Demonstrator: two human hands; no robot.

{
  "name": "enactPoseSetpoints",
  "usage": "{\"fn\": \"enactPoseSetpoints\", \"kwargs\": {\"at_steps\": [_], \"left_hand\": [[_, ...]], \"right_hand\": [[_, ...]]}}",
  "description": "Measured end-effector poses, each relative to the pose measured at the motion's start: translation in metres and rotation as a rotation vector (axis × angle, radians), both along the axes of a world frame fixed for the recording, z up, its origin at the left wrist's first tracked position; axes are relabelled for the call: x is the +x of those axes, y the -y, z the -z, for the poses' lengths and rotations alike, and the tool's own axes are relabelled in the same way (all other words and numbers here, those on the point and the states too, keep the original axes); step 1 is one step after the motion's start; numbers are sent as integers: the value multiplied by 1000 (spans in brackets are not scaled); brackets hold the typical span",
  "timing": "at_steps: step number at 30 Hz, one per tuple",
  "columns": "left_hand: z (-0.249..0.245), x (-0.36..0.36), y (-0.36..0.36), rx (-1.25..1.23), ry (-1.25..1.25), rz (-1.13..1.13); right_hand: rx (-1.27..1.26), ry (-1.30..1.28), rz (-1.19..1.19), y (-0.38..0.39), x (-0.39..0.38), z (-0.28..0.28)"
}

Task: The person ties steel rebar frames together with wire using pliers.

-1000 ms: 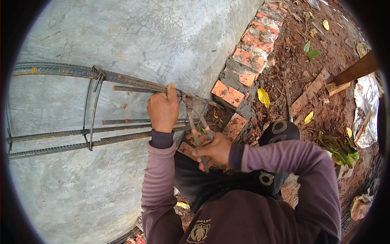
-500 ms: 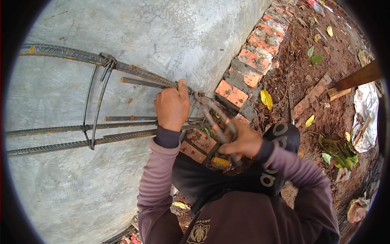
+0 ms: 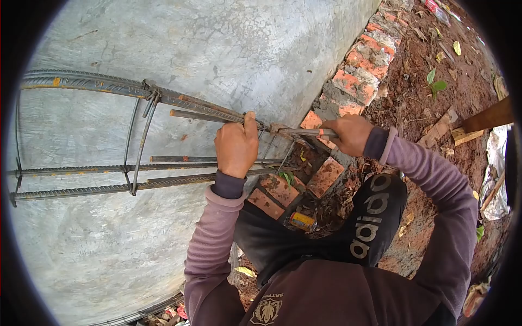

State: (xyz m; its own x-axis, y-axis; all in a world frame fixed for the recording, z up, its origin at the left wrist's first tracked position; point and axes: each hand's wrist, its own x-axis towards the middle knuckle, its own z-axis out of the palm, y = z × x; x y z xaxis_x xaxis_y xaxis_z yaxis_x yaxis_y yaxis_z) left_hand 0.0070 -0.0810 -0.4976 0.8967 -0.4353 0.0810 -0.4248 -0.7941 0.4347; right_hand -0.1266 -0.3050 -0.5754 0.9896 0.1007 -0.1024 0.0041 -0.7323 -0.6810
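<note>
My left hand (image 3: pixel 236 145) is closed on the upper rebar (image 3: pixel 201 107) of a steel cage, its thumb along the bar. Just right of it, the jaws of a pair of pincers (image 3: pixel 304 132) meet the steel near a bar joint. My right hand (image 3: pixel 350 135) is wrapped round the handles, which point right, close together. Whether the jaws bite on tie wire is too small to tell. A thin bent stirrup (image 3: pixel 142 142) joins the upper bars to the lower rebar (image 3: pixel 187 178).
A grey plastered wall (image 3: pixel 136 239) stands behind the cage. Mortared bricks (image 3: pixel 356 84) run along its foot, and a loose brick (image 3: pixel 325 177) and a yellow can (image 3: pixel 303 221) lie below my hands. A wooden post (image 3: pixel 489 117) rises at right over red soil.
My right hand has moved up and right, swinging the pincers' handles from pointing down-right to nearly level, and they have come together. My left hand keeps its hold on the rebar.
</note>
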Motion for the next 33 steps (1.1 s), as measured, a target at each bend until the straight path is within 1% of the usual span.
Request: {"fn": "enactPoseSetpoints", "kwargs": {"at_steps": [5, 8, 11, 14, 17, 20, 23, 26, 29, 30, 33], "left_hand": [[1, 1, -1, -2, 30, 29], [-1, -1, -1, 19, 31, 27], [-2, -2, 1, 24, 20, 25], [-2, -2, 1, 27, 57, 25], [-2, -2, 0, 41, 80, 35], [-1, -2, 0, 44, 63, 34], [0, -2, 0, 37, 57, 35], [-1, -1, 0, 25, 74, 32], [4, -3, -1, 6, 87, 38], [3, -2, -1, -2, 96, 41], [1, -2, -2, 16, 64, 58]], "right_hand": [[-5, 36, 94, -24, -15, 3], [134, 53, 74, -25, -15, 10], [453, -189, -27, -18, -9, 12], [215, 17, -25, -21, -12, 6], [112, -20, -52, -17, -10, -6], [373, -299, -119, -9, -3, -21], [394, -354, -64, -13, -1, -23], [207, -108, -42, -39, -7, -11], [537, -540, 6, -35, -9, -28], [516, -463, 8, -33, -8, -23], [-154, -11, -78, -17, -3, -36]]}}
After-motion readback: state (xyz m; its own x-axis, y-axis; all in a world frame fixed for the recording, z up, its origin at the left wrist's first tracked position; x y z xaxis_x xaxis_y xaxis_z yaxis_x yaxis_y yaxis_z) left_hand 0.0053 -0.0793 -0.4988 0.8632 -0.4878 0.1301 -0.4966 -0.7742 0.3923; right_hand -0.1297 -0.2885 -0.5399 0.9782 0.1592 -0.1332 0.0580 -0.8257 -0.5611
